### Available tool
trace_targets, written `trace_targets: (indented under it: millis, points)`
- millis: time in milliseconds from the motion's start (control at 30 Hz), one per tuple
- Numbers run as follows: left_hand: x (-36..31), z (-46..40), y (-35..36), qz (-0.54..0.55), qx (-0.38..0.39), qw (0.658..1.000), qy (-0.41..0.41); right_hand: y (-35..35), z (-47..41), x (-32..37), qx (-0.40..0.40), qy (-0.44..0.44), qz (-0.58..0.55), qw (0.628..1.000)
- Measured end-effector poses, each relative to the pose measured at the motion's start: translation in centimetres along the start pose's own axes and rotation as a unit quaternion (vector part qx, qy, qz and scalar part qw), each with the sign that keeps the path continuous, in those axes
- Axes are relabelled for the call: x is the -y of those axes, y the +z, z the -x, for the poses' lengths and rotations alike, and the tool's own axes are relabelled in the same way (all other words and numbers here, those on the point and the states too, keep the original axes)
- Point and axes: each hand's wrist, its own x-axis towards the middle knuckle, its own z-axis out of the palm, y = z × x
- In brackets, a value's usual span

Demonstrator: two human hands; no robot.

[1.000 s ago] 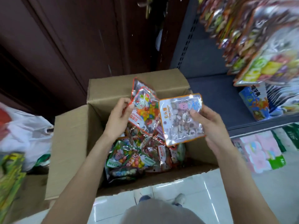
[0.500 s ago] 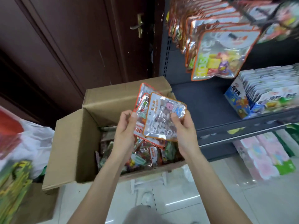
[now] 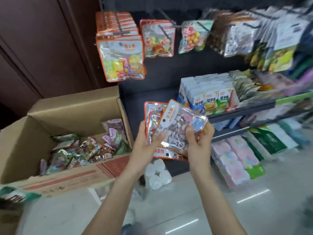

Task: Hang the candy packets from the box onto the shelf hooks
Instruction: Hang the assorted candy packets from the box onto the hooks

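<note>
Glossy clear-plastic candy packets with orange borders (image 3: 176, 133), their film catching white glare, are gripped between a left hand (image 3: 145, 146) and a right hand (image 3: 199, 141). Left of the grip, a matt brown corrugated-cardboard box (image 3: 71, 109) holds crinkled, shiny foil-and-plastic candy packets (image 3: 84, 150). Above the grip, similar glossy packets (image 3: 121, 61) hang on thin dark metal hooks (image 3: 121, 28). Below, the pale tiled floor (image 3: 220, 209) looks smooth and polished.

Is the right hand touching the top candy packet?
Touching. The head view shows the right hand pinching the top candy packet at its right edge.
</note>
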Motion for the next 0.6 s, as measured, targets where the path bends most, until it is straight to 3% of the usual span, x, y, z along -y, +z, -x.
trace_targets:
  millis: [67,167,233,333,367,467,533,600]
  points:
    - [-0.5,-1.0,2.0,-0.02,0.0,1.0,0.022,-3.0,-1.8,1.3,0.03,-0.03,-0.005,0.999]
    - [-1.3,-2.8,4.4,-0.058,0.012,0.998,0.03,-6.8,-5.1,3.3,0.046,-0.13,0.168,0.976]
    - [-1.8,-4.2,5.8,-0.068,0.022,0.997,0.031,-8.6,-7.6,4.1,0.056,-0.224,0.334,0.914]
    - [-2.1,-6.7,7.8,-0.069,0.037,0.996,0.033,-9.7,-11.1,4.7,0.135,-0.312,0.522,0.782]
    - [-2.0,-7.7,8.5,-0.066,0.043,0.996,0.035,-9.9,-12.2,4.8,0.159,-0.307,0.534,0.772]
    - [-1.7,-11.0,10.8,-0.043,0.043,0.998,0.034,-10.7,-15.4,5.0,0.15,-0.271,0.467,0.828]
    - [-2.0,-13.0,12.4,-0.025,0.045,0.998,0.04,-11.2,-17.5,5.3,0.1,-0.241,0.393,0.882]
    - [-2.3,-15.0,14.1,-0.007,0.053,0.998,0.045,-11.5,-19.8,5.5,0.044,-0.224,0.353,0.907]
